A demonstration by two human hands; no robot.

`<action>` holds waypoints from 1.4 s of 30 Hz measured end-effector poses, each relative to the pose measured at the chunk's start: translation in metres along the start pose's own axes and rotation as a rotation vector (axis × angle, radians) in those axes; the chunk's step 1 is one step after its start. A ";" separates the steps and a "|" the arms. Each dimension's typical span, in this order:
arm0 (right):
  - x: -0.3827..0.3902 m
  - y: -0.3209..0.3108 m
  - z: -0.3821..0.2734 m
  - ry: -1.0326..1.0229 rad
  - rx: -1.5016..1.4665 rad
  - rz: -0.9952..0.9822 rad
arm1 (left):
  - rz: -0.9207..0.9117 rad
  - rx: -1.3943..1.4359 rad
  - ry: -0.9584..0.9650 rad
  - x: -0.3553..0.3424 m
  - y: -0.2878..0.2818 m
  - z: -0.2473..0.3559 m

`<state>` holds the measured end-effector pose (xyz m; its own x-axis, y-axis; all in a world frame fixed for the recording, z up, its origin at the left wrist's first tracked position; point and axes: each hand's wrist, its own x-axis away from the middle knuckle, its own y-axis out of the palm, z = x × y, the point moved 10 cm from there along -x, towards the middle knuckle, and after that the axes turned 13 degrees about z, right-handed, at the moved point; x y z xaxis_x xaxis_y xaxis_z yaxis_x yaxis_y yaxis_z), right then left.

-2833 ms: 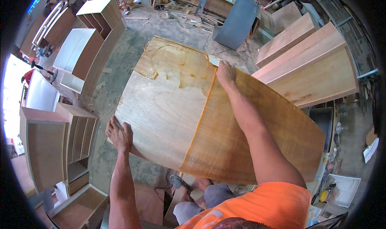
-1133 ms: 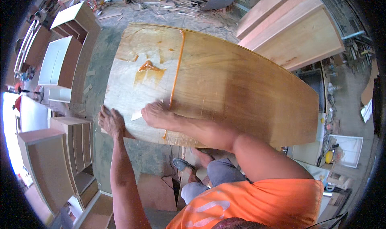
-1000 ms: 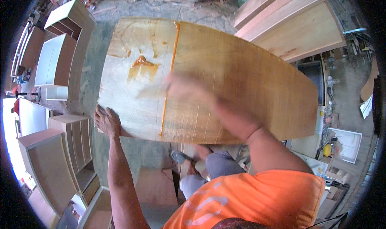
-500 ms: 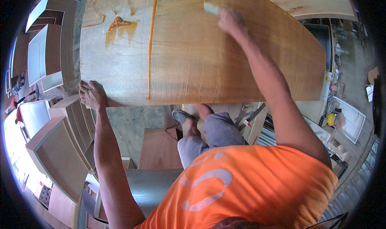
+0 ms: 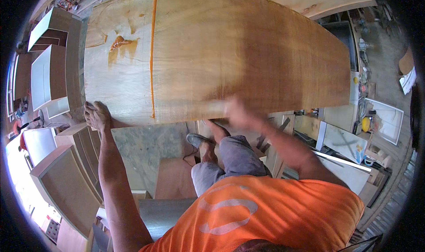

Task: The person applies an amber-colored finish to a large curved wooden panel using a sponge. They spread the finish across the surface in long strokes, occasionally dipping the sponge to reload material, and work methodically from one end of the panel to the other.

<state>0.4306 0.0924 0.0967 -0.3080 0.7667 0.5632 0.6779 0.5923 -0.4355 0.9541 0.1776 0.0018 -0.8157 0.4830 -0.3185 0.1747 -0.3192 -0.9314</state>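
Observation:
A large wooden panel (image 5: 274, 61) lies before me, its surface smeared with thin brown glue and darker toward the right. A thick bead of orange-brown glue (image 5: 152, 61) runs across it from far edge to near edge. On its left part sits a glossy blob of the same glue (image 5: 120, 42). My left hand (image 5: 98, 115) grips the panel's near left corner, fingers over the top. In my right hand (image 5: 241, 112), blurred by motion, is a pale flat spreader (image 5: 215, 106) at the panel's near edge, right of the bead.
Wooden cabinet carcasses and drawers (image 5: 66, 185) crowd the left side. Another panel (image 5: 314, 2) stands beyond the far right edge. Under the near edge are my legs, a brown board (image 5: 175, 179) and a grey surface. A white tray (image 5: 385, 119) lies at the right.
My right hand has swept the spreader from the panel's far side down to its near edge. The left hand keeps its hold at the corner. The whole view has shifted slightly.

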 end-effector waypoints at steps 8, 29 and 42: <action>-0.288 -0.302 -0.054 -0.296 0.758 0.934 | 0.016 -0.006 0.067 -0.003 0.013 0.015; -0.013 -0.092 0.061 0.335 0.568 0.106 | 0.038 -0.065 0.032 -0.006 -0.002 -0.002; -0.345 -0.260 -0.062 -0.071 0.874 0.781 | 0.047 -0.082 0.191 -0.007 0.017 0.003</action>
<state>0.4018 -0.3418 0.0586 -0.0662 0.9929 -0.0986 0.0187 -0.0976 -0.9951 0.9614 0.1660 -0.0116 -0.6872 0.6177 -0.3823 0.2606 -0.2816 -0.9235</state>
